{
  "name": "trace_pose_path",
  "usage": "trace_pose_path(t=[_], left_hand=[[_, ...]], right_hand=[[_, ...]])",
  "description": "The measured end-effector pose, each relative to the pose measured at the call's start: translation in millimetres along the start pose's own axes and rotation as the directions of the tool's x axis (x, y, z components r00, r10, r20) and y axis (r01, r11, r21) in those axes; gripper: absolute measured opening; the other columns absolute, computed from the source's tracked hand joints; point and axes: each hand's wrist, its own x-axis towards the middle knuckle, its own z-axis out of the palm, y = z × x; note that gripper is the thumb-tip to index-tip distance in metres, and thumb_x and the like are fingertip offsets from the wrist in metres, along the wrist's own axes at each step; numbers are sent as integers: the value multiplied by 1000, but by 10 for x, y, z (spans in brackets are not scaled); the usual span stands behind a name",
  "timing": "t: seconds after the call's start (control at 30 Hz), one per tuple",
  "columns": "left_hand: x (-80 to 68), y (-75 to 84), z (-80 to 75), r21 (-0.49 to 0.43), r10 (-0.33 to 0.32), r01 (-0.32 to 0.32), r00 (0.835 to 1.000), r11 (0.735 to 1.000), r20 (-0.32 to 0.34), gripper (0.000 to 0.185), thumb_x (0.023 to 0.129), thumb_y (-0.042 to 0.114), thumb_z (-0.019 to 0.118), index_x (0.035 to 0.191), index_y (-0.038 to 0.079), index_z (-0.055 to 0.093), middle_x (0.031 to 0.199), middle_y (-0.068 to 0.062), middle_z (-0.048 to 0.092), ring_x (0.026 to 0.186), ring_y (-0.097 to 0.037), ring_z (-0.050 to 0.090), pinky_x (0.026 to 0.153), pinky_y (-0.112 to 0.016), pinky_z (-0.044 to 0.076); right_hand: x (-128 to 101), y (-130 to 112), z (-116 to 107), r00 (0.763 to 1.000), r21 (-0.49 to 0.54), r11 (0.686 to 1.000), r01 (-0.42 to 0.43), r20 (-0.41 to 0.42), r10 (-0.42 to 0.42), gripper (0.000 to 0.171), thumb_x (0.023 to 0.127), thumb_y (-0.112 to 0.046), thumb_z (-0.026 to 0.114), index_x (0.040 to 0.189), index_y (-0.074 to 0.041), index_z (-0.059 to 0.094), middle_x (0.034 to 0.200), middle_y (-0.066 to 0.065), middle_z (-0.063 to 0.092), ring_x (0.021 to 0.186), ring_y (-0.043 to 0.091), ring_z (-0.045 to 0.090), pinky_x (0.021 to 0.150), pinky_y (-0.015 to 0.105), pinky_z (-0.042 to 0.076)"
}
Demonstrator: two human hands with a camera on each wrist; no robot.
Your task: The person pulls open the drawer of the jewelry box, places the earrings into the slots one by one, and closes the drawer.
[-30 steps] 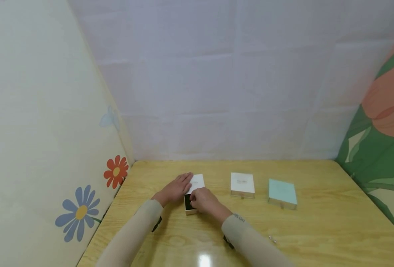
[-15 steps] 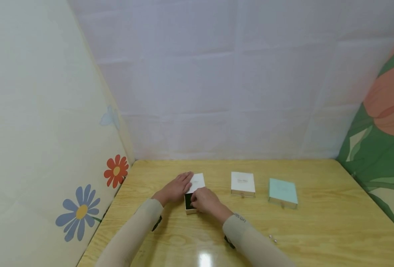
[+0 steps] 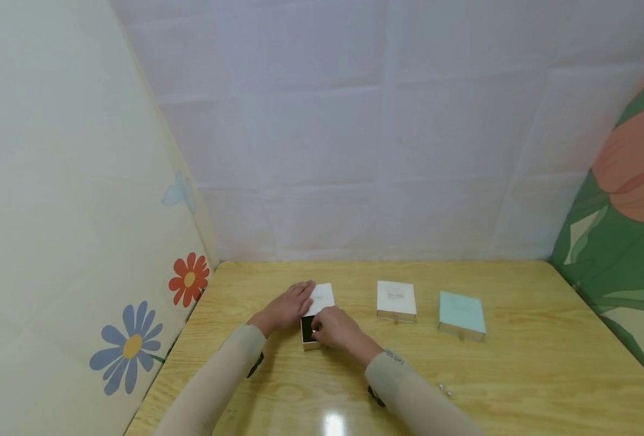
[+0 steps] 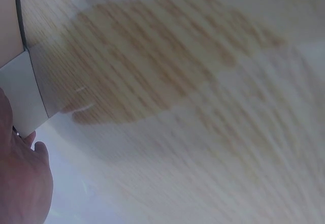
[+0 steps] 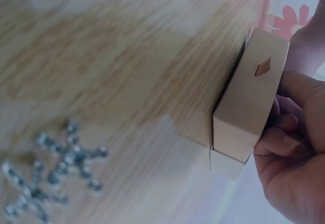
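A white slide-out jewelry box (image 3: 322,297) lies left of the table's middle, with its dark-lined drawer (image 3: 306,343) pulled toward me. My left hand (image 3: 287,307) rests on the left side of the white cover, fingers extended. Over the drawer, my right hand (image 3: 335,327) has its fingers curled down inside. A pale speck shows at those fingertips in the head view, too small to name. The right wrist view shows the drawer's tan front (image 5: 251,92) with a small tab, and my right hand (image 5: 294,148) bent over its far edge, fingertips partly hidden.
Right of the hands lie another white box (image 3: 396,298) and a mint-green box (image 3: 461,313). Silvery, snowflake-shaped jewelry pieces (image 5: 73,155) with shiny stones lie on the wooden table (image 3: 278,393), near my right forearm. Cloth walls stand at the back and sides.
Both hands stay at the box with hardly any movement. Only the right fingers shift slightly inside the drawer.
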Motion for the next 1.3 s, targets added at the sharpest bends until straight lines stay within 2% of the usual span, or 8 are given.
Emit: trace_pose_path(t=[0.23,0.47,0.73,1.0,1.13,1.3], left_hand=[[9,-15,7,1,-11,11,1000,1000,13,57,113,33,25,162,3,18,167,-13,23,153,-31,23,124,-45,24],[19,-28,13,2,-9,9,1000,1000,11,58,113,34,25,162,3,18,167,-13,22,153,-31,23,124,-45,24],[25,-53,42,23,1,-1,1000,1000,1,58,113,33,24,162,2,17,167,-15,22,153,-32,24,124,-45,25],[26,-46,40,21,9,-9,1000,1000,-1,57,113,31,27,161,2,19,167,-15,24,153,-32,24,124,-45,25],[30,-46,45,12,13,-13,1000,1000,-7,56,113,30,28,161,2,20,166,-15,25,153,-32,25,124,-46,26],[29,-53,53,11,8,-8,1000,1000,5,57,113,32,25,162,3,18,167,-15,23,153,-32,23,124,-46,24]], right_hand=[[8,8,0,1000,-8,1000,4,-15,-4,12,90,-14,77,98,-6,80,92,2,76,75,9,62,69,26,55],[24,12,-1,1000,-27,1000,6,9,-6,12,92,-17,75,96,-7,81,92,1,76,83,12,67,76,29,58],[12,12,-7,1000,-14,1000,18,10,-18,10,93,-14,73,95,-7,81,89,0,76,74,8,62,71,25,56],[5,18,-4,1000,9,1000,0,1,0,11,93,-14,73,96,-7,81,90,1,76,75,8,62,70,26,55],[-1,23,-9,1000,35,999,-18,-8,18,13,93,-15,73,99,-6,80,95,3,76,80,11,65,74,29,57],[-46,25,-40,998,55,998,-26,-63,29,15,95,-20,71,98,-7,80,95,3,76,85,16,68,79,36,59]])
